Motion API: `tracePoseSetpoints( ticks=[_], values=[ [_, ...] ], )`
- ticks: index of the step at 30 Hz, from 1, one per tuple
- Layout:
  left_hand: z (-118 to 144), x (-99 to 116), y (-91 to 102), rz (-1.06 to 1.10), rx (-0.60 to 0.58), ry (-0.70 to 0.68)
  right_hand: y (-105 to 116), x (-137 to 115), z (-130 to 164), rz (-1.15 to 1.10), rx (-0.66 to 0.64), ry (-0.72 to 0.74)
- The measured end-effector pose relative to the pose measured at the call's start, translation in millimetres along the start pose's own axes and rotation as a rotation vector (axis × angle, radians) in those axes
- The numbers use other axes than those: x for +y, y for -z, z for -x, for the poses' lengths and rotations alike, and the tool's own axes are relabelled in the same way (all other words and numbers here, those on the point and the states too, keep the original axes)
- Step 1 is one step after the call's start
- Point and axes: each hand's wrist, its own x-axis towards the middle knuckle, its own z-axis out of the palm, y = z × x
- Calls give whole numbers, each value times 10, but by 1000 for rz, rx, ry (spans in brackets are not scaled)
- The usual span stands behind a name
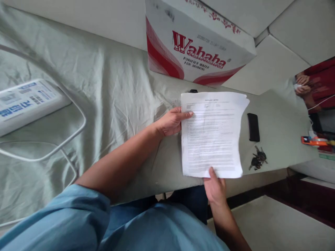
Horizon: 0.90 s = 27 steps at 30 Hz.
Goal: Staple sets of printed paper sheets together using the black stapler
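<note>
Reading left to right, we find the left hand [171, 122] pinching the upper left edge of the white printed paper stack [213, 136], thumb on top. The stack lies flat on the grey-green cloth-covered table [117, 87], long axis running away from us. Our right hand [216, 188] grips the near edge, thumb on the sheet. The black phone [253, 127] and dark key bunch [258, 158] lie just right, apart.

left hand [171, 122] grips paper stack [213, 136] top-left edge | right hand [215, 188] pinches bottom edge | phone [253, 127], keys [258, 158] beside
</note>
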Motion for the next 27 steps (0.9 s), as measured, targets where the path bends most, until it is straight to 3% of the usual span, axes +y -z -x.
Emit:
tracePoseSetpoints(
  ticks=[3, 7, 12, 18, 27],
  values=[
    [-24, -17, 67, -45, 67, 0, 232, -263, -248, -79, 49, 85],
    [-39, -37, 91, -127, 99, 28, 405, -542, -641, 33, -47, 195],
    [-18, -30, 50, -123, 57, 26, 130, -529, -886, 132, -216, 221],
    [-18, -47, 66, -154, 54, 17, -192, -532, -981, 126, -186, 332],
    [-71, -90, 128, 65, 46, 141, -47, -525, -1055, 223, -12, 446]
  ],
)
